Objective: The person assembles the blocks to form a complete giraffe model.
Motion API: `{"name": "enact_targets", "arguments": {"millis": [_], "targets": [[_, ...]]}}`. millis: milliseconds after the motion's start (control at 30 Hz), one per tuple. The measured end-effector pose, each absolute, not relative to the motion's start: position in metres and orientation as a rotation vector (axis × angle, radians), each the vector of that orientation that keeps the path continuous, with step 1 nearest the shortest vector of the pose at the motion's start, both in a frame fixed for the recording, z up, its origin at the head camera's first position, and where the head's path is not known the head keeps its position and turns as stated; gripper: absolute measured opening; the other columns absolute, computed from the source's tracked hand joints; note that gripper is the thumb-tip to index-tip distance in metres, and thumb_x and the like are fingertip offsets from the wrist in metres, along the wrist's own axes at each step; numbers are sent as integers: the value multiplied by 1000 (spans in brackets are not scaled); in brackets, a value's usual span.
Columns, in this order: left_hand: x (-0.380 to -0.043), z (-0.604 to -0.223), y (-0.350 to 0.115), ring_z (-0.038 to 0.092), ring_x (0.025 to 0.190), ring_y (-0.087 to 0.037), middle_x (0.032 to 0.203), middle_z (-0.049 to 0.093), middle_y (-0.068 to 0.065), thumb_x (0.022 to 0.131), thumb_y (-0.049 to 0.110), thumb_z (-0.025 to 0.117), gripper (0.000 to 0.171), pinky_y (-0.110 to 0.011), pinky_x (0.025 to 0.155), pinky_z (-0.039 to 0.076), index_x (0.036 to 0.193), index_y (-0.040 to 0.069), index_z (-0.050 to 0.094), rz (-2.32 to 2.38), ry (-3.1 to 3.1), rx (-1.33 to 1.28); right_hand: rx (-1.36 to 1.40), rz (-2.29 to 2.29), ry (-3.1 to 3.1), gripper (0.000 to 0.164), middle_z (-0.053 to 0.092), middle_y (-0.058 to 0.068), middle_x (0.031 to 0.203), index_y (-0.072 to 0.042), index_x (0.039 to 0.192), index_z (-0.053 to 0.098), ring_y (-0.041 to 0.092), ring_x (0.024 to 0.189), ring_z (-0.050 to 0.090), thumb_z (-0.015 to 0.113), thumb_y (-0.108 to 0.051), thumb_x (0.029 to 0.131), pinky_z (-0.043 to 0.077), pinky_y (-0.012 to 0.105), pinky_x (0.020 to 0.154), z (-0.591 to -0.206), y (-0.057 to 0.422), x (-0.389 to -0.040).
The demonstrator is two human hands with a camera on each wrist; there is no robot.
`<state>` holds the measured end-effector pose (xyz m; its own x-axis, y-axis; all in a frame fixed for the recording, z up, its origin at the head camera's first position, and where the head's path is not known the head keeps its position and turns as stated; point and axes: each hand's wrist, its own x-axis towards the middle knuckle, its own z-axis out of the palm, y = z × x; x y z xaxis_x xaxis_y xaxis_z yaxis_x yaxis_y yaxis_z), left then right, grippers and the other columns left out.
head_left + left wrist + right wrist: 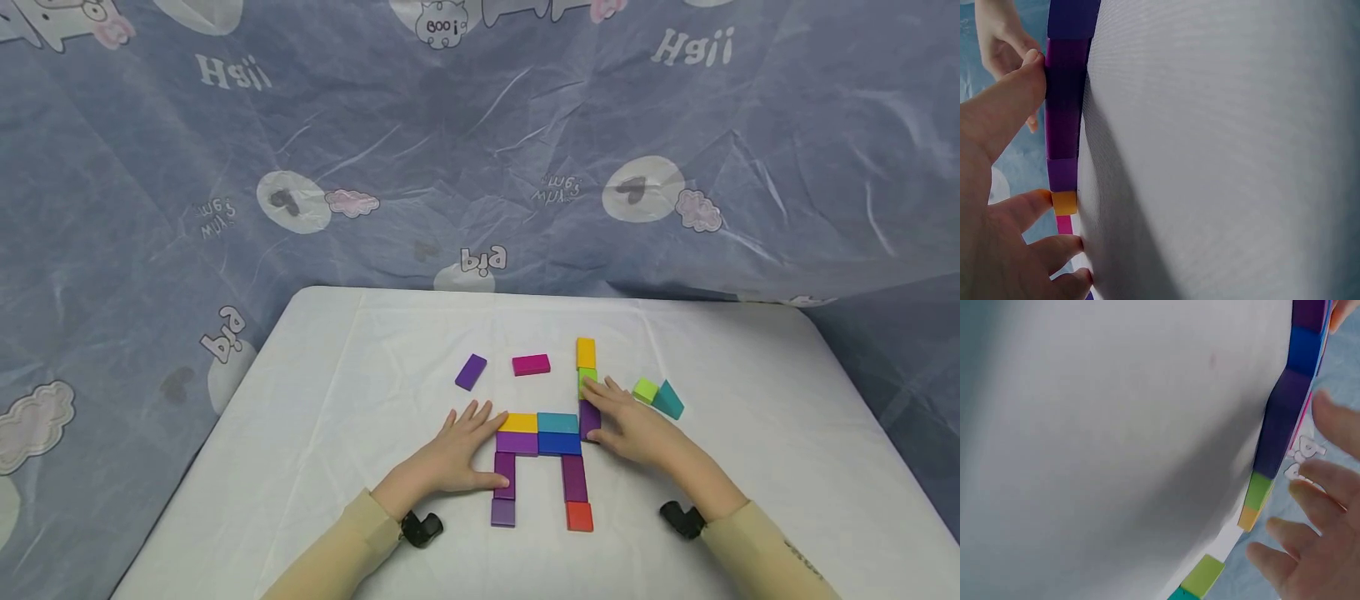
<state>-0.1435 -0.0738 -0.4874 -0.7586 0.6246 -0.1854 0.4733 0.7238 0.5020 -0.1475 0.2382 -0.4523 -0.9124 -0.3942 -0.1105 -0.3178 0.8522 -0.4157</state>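
Beside joined blocks, left hand and right hand spread wide; the left touches a yellow block.

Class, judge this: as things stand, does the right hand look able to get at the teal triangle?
Probably yes: the teal triangle lies close to the right hand, on its outer side, with nothing standing between them. The green cube crowds one side, but the opposite side looks free.

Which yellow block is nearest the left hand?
The yellow block left of the light-blue block; the other yellow block lies farther off, beyond the right hand.
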Motion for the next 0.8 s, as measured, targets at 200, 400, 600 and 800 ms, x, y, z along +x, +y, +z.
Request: {"name": "enact_targets", "arguments": {"millis": [200, 400, 600, 800], "targets": [[-143, -488, -74, 6, 154, -32, 166, 16, -11, 83, 60, 68, 96, -57, 123, 5, 158, 21, 24, 615, 2582, 843, -524, -561, 2759, 74, 34, 20, 157, -5, 150, 38, 47, 145, 26, 72, -29, 89, 35, 61, 110, -456, 242, -155], [-144, -487, -74, 7, 154, -32, 166, 16, -11, 83, 61, 67, 95, -57, 124, 6, 158, 21, 25, 622, 2587, 841, -544, -554, 2753, 74, 33, 19, 158, -4, 150, 38, 42, 141, 37, 73, -30, 89, 40, 54, 109, -457, 245, -157], [-143, -486, -74, 6, 154, -32, 166, 16, -11, 83, 61, 67, 95, -57, 124, 6, 158, 21, 25, 625, 2588, 843, -579, -548, 2756, 73, 33, 17, 159, -3, 148, 41, 41, 138, 42, 73, -31, 89, 43, 52, 107, -456, 246, -156], [-143, -487, -74, 6, 155, -31, 166, 16, -9, 83, 62, 67, 95, -56, 124, 5, 158, 22, 24, 622, 2586, 838, -600, -549, 2759, 72, 34, 17, 158, -4, 148, 43, 41, 138, 43, 73, -33, 89, 44, 52, 106, -457, 247, -155]]}}
